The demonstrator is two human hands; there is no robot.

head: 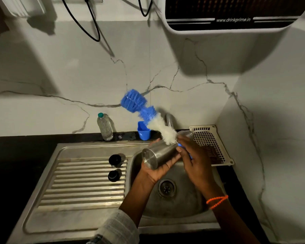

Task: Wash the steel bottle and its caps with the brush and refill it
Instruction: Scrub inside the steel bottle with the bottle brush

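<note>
brush (pixel 144 111) bristles motion-blurred, its handle hidden by right hand (pixel 192 161)

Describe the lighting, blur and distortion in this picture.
Head view: dim light, heavy shadows on the marble wall; the brush is motion-smeared while the steel bottle stays fairly sharp; wide-angle bending curves the sink edges and purifier.

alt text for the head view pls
Over a steel sink, the left hand holds a steel bottle while the right hand grips a blue-and-white brush outside it. Two black caps sit on the drainboard.
</note>
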